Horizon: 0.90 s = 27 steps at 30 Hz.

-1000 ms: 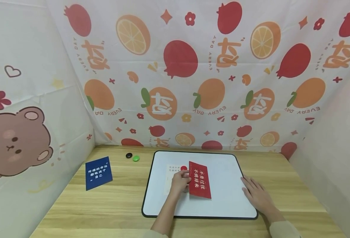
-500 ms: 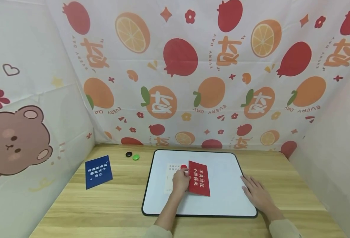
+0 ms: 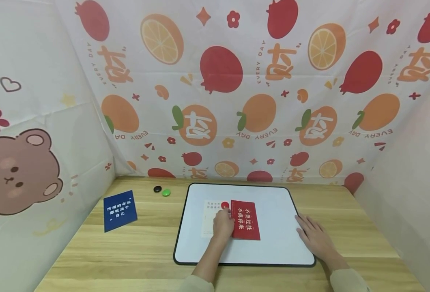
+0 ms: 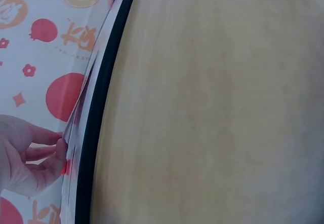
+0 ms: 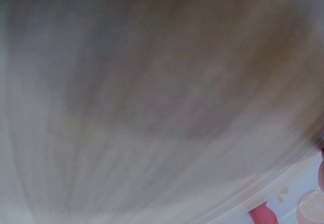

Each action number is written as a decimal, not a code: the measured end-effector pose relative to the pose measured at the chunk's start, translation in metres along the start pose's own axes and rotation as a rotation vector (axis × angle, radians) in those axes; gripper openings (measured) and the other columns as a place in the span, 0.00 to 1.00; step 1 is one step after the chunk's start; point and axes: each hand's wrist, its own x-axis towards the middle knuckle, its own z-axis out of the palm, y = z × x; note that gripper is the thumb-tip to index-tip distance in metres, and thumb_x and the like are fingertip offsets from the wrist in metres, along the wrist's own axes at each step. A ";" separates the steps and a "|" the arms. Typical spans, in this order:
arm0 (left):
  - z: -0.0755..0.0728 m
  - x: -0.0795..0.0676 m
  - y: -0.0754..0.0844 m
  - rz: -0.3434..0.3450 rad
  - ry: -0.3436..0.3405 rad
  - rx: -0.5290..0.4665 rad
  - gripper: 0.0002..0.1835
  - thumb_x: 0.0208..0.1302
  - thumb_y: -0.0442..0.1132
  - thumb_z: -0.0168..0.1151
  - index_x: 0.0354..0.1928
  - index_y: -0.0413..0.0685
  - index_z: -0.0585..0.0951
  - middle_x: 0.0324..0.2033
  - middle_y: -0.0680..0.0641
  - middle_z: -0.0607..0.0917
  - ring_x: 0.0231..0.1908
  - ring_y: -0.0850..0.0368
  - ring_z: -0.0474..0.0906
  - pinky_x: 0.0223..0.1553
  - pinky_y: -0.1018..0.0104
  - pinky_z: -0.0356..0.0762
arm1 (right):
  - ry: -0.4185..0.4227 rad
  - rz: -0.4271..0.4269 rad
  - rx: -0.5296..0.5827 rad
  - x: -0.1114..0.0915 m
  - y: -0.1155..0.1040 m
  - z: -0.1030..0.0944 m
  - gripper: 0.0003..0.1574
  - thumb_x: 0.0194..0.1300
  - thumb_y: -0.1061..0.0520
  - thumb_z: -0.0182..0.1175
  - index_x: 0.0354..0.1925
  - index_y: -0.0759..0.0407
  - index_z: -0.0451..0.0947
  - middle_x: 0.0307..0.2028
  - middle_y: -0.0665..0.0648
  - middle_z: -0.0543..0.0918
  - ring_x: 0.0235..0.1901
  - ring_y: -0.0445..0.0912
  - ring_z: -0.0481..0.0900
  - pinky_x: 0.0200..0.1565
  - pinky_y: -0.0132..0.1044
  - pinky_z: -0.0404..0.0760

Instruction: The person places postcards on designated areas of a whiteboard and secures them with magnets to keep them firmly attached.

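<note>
My left hand [image 3: 223,224] pinches the left edge of a red card [image 3: 246,221] with white lettering, on a white board [image 3: 273,251] with a dark rim. In the left wrist view, thumb and fingers of the left hand [image 4: 30,155] hold the card's edge [image 4: 76,102], seen edge-on and slightly raised from the board. A pale printed card [image 3: 208,227] lies partly under that hand. Just beyond the fingertips is a red round disc [image 3: 224,205]. My right hand [image 3: 314,237] rests with extended fingers on the board's right edge. Blur fills most of the right wrist view.
A blue card [image 3: 120,211] with white lettering lies on the wooden table [image 3: 138,255] at the left. Near the back edge sit a black disc [image 3: 158,189] and a green disc [image 3: 166,192]. A fruit-patterned cloth [image 3: 222,121] hangs behind the table.
The red card has gone from tilted up to nearly flat against the board. My left hand has turned and come down with it. The right hand stays in place.
</note>
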 end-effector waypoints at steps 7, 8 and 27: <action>0.001 0.000 0.000 0.015 -0.011 0.021 0.13 0.53 0.26 0.61 0.42 0.30 0.78 0.30 0.41 0.80 0.29 0.49 0.79 0.26 0.64 0.79 | -0.025 0.008 -0.007 0.001 0.000 -0.001 0.30 0.70 0.48 0.44 0.65 0.58 0.62 0.64 0.62 0.62 0.62 0.62 0.56 0.60 0.59 0.53; 0.001 0.000 -0.001 0.021 -0.007 0.021 0.12 0.53 0.26 0.61 0.42 0.30 0.78 0.30 0.41 0.80 0.29 0.49 0.79 0.26 0.64 0.79 | -0.025 0.008 -0.006 0.001 0.000 -0.001 0.30 0.70 0.48 0.44 0.65 0.58 0.62 0.64 0.62 0.62 0.62 0.62 0.56 0.60 0.59 0.53; 0.008 -0.001 -0.002 0.018 -0.010 0.015 0.11 0.55 0.26 0.60 0.41 0.30 0.78 0.28 0.44 0.78 0.29 0.51 0.79 0.26 0.64 0.79 | -0.021 0.001 -0.021 0.001 0.002 0.003 0.30 0.70 0.46 0.44 0.65 0.58 0.62 0.64 0.63 0.62 0.62 0.62 0.56 0.60 0.59 0.53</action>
